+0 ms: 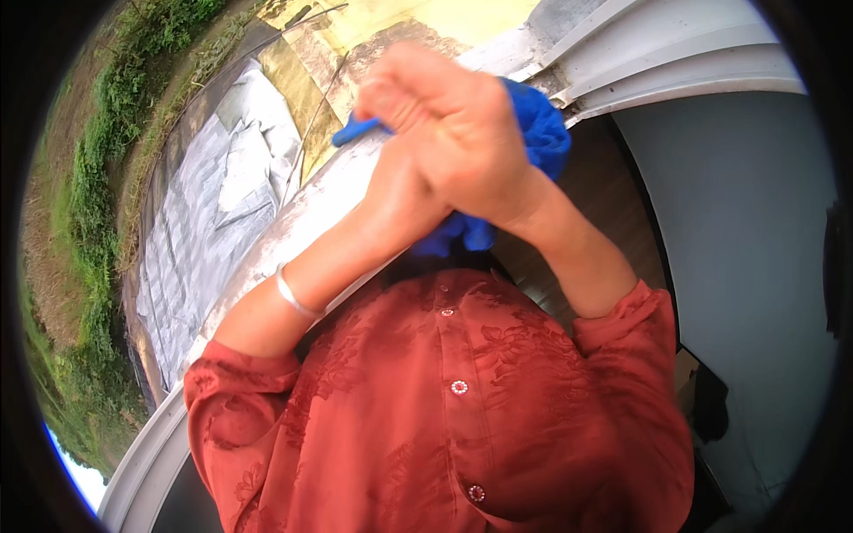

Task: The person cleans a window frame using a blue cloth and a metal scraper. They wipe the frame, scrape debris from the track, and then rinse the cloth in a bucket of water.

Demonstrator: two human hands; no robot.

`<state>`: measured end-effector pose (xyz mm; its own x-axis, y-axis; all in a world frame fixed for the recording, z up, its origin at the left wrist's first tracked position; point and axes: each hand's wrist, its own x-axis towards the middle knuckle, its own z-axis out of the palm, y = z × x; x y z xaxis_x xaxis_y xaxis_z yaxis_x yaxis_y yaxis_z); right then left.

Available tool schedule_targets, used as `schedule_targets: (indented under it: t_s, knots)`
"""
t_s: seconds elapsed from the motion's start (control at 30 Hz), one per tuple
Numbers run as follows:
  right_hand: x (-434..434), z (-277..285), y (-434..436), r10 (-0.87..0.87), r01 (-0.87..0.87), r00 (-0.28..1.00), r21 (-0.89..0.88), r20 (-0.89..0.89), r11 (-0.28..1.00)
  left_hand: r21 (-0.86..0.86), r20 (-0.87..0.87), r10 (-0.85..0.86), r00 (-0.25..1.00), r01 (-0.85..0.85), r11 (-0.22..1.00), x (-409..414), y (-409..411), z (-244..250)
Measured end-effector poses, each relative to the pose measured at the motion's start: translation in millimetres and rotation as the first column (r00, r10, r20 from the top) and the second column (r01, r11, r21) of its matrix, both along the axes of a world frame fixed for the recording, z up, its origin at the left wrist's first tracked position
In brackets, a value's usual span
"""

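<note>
A bunched blue cloth shows behind and around my two hands, with a narrow end sticking out to the left and folds hanging below. My right hand is closed in a fist over it, slightly blurred. Against and partly beneath the right hand is my left hand, its fingers mostly hidden; it also grips the cloth. A silver-coloured bangle circles my left wrist. Both hands are held together in front of my red patterned shirt, above a pale ledge.
Beyond the ledge lie a crumpled silvery sheet and a weathered yellow surface with a thin cable. White window framing curves across the upper right, beside a grey-blue wall. Green plants grow outside at left.
</note>
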<state>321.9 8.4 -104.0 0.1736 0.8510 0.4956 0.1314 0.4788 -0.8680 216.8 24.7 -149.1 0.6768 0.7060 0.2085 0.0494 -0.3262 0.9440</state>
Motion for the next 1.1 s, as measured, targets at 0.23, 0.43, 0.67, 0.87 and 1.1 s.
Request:
schedule_targets:
  t_s: [0.23,0.43,0.67,0.87,1.1]
  knots:
    - [26.9,9.4,-1.8,-0.083,0.09,0.99,-0.059,0.11,0.994,0.1,-0.017,-0.111,0.994,0.112,0.989,27.6,16.3,-10.2]
    - [17.1,41.8,-16.1,-0.051,0.055,0.99,0.03,-0.129,0.998,0.069,-0.166,-0.186,0.968,0.199,0.978,-8.9,14.7,31.5]
    - [28.5,89.4,-58.6,-0.094,0.198,0.947,0.328,-0.307,0.924,0.056,-0.235,0.052,0.971,-0.04,0.998,-89.2,42.4,66.8]
    - [22.7,74.2,-90.2,-0.154,0.252,0.933,0.285,-0.326,0.925,0.024,0.263,0.217,0.94,-0.231,0.973,-136.5,84.6,116.8]
    - [14.0,69.9,-104.5,-0.182,0.283,0.92,0.265,-0.347,0.922,0.117,-0.001,0.437,0.899,-0.434,0.893,-204.6,126.4,104.7]
